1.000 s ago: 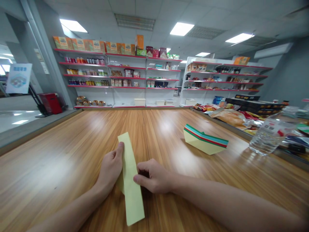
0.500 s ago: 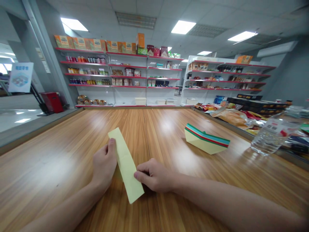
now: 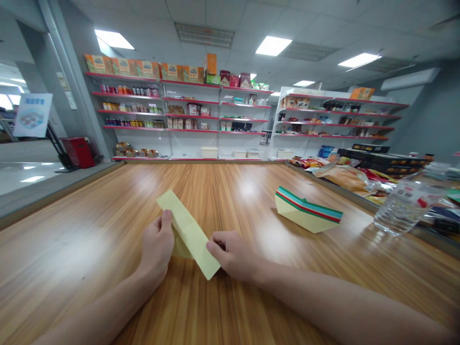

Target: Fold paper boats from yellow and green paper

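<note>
A folded strip of pale yellow paper is held slantwise above the wooden table, its upper end to the left and its lower end to the right. My left hand pinches it along the upper left edge, thumb on the front. Near the lower right end, my right hand grips the strip between thumb and curled fingers. Behind the strip a second layer of the paper shows below. To the right stands a folded paper boat, pale yellow with green, blue, white and red stripes along its top.
A clear plastic bottle stands at the table's right side. Beyond the raised right edge lie packaged snacks and dark boxes. Stocked shelves line the back, and a red box is on the floor at left.
The paper strip has turned, its lower end swinging up and to the right with my right hand. More of the rear layer shows beneath it. My left hand keeps its pinch.
</note>
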Motion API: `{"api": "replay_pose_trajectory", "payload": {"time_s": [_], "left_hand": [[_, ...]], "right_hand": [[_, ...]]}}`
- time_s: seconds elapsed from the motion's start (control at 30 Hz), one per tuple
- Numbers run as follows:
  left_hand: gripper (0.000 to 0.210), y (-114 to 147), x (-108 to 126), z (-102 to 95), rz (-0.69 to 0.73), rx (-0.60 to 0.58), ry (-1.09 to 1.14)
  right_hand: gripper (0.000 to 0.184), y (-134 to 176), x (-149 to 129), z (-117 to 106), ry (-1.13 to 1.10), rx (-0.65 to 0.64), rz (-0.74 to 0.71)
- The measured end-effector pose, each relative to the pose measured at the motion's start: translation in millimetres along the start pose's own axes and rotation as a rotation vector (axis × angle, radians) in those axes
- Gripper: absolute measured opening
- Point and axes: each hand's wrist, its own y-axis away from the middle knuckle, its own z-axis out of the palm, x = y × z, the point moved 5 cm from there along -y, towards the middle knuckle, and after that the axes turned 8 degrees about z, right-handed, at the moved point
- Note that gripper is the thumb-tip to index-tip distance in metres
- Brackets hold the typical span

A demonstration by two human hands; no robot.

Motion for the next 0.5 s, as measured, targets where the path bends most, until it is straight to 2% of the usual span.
{"api": "replay_pose_trajectory", "payload": {"time_s": [0.17, 0.37, 0.43, 0.5], "left_hand": [[0.049, -3.5, 0.0, -4.8, 0.002, 0.071, 0.013], [0.054, -3.0, -9.8, -0.2, -0.176, 0.015, 0.113], [0.052, -2.0, -7.6, -0.5, -0.143, 0.009, 0.096], [0.049, 0.0, -1.5, 0.8, -0.05, -0.029, 0.041]], "right_hand": [[0.03, 0.3, -0.6, 3.6, 0.029, -0.034, -0.058], [0.028, 7.0, -8.2, 2.9, 0.009, -0.025, -0.188], [0.028, 7.7, -8.1, 3.7, 0.004, -0.041, -0.176], [0.03, 6.6, -5.1, 4.9, -0.018, -0.055, -0.124]]}}
